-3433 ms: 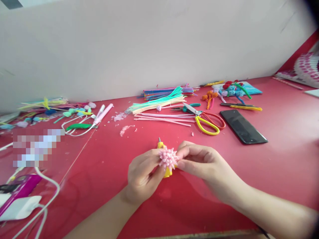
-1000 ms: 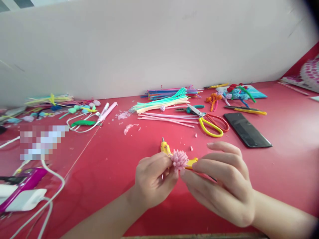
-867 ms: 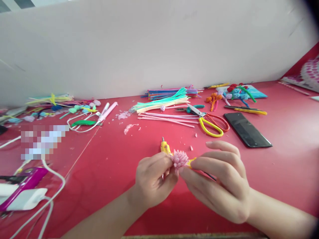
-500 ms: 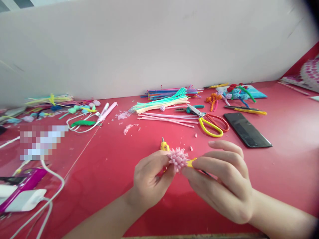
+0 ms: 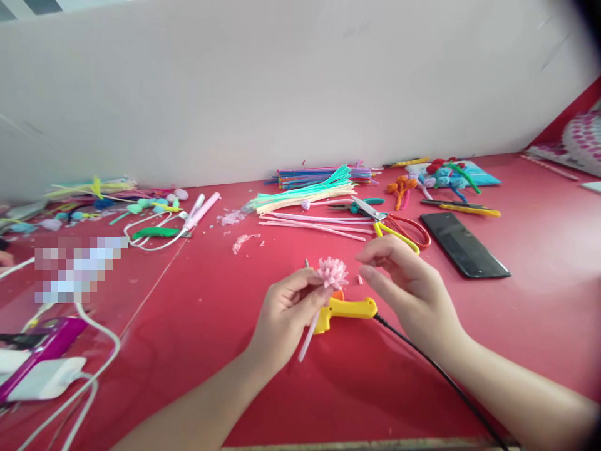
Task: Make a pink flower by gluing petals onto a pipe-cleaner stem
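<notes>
Right hand [image 5: 410,291] now apart from pink flower [image 5: 332,273], fingers [image 5: 378,247] parted; left hand [image 5: 288,310] clamped, apparently on stem [image 5: 307,340]

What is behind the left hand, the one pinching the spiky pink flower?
Behind the left hand, a yellow plastic glue gun shows in part: its grey metal tip and its handle. The hand and flower cover much in between.

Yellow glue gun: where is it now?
In the head view, the yellow glue gun lies on the red table just right of centre, partly behind the left hand and pink flower.
</notes>
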The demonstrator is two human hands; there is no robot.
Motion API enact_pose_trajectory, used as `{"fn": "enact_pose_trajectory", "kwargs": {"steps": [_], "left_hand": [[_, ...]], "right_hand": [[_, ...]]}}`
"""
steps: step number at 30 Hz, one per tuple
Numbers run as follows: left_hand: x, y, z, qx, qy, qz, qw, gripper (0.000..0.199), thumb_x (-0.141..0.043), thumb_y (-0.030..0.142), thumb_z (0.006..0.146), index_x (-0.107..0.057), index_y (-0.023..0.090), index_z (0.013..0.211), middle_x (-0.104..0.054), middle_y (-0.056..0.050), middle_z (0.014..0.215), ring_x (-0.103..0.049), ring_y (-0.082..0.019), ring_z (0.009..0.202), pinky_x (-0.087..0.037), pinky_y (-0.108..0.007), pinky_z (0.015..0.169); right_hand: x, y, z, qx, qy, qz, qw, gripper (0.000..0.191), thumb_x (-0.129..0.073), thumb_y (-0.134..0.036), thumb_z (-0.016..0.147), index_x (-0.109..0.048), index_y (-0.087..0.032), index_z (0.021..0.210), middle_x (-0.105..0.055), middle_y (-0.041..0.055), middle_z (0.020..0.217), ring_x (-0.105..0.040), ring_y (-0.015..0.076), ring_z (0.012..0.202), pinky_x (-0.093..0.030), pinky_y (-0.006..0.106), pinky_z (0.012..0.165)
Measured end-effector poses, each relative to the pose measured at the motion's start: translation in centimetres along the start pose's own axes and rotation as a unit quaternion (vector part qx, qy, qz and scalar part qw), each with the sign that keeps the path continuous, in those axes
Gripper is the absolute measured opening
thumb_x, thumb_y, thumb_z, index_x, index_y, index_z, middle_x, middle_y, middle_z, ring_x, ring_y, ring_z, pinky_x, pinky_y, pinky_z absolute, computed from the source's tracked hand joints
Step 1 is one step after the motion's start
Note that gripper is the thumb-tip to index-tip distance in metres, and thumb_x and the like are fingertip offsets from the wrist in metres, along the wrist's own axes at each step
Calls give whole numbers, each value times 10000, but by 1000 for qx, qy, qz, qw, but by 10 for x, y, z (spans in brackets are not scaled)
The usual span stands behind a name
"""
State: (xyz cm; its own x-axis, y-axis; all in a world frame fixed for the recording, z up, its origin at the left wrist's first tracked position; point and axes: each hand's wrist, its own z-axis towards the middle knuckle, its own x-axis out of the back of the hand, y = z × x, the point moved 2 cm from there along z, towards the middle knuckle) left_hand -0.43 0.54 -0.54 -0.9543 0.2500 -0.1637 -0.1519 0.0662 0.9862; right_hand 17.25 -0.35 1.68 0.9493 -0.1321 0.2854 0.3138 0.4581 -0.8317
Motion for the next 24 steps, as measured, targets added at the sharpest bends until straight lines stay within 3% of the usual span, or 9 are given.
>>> {"fn": "enact_pose_trajectory", "kwargs": {"steps": [4, 8, 14, 20, 24], "left_hand": [[2, -2, 2, 19, 4, -10, 1000, 80, -647, 252, 815, -692, 192, 786, -620, 8, 663, -347, -24, 459, -287, -153, 432], [2, -3, 5, 60, -6, -53, 997, 133, -605, 239, 841, -687, 172, 761, -627, 3, 679, -321, -12, 448, -247, -150, 430], [-1, -2, 6, 138, -50, -106, 983, 194, -571, 224, 845, -672, 118, 717, -567, 5, 606, -323, -2, 414, -205, -151, 406], [-2, -3, 6, 148, -64, -102, 982, 169, -583, 196, 828, -689, 110, 729, -589, -4, 605, -318, 9, 394, -215, -144, 404], [0, -6, 8, 143, -38, -120, 982, 123, -624, 206, 810, -693, 130, 742, -611, 0, 626, -344, 10, 404, -242, -131, 408]], "right_hand": [[-4, 7, 0, -31, -39, 10, 999, 69, -543, -147, 851, -569, -209, 868, -557, 3, 850, -524, 137, 813, -435, 286, 759], [-11, 13, -1, -107, -109, 26, 988, 81, -544, -172, 855, -591, -211, 908, -599, 9, 878, -558, 147, 836, -448, 306, 790], [-15, 16, 0, -141, -115, 179, 967, 289, -598, -268, 847, -539, -245, 1129, -613, 35, 1064, -598, 172, 955, -482, 349, 886], [-16, 17, -1, -155, -121, 190, 962, 227, -606, -272, 840, -588, -220, 1061, -630, 36, 995, -610, 182, 953, -479, 356, 896], [-12, 16, 0, -188, -93, 183, 961, 190, -611, -298, 828, -578, -214, 995, -635, 12, 895, -612, 151, 849, -485, 295, 793]]}}
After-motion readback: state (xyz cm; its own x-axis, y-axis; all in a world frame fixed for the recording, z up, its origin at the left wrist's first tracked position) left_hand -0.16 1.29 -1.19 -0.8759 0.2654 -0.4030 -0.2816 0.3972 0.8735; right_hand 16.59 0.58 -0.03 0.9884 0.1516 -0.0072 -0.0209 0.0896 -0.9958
